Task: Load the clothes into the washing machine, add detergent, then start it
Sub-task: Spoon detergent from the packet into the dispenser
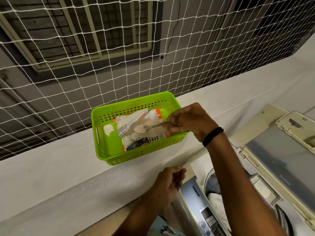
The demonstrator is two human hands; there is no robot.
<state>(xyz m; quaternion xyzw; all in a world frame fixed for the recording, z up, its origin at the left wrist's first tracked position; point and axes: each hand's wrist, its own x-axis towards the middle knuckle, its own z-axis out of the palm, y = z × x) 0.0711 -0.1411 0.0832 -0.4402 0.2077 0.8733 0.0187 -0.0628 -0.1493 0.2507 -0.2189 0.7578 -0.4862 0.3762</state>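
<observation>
A green plastic basket stands on a white ledge. Inside lies an opened detergent packet, white with orange and dark print. My right hand pinches the handle of a metal spoon whose bowl sits over the packet with white powder in it. My left hand hangs below the ledge's edge, fingers loosely curled, holding nothing. The washing machine is at the lower right with its lid raised. Clothes show inside the drum.
A small heap of white powder lies on the basket floor at the left. White netting rises behind the ledge. The machine's control panel faces the bottom edge.
</observation>
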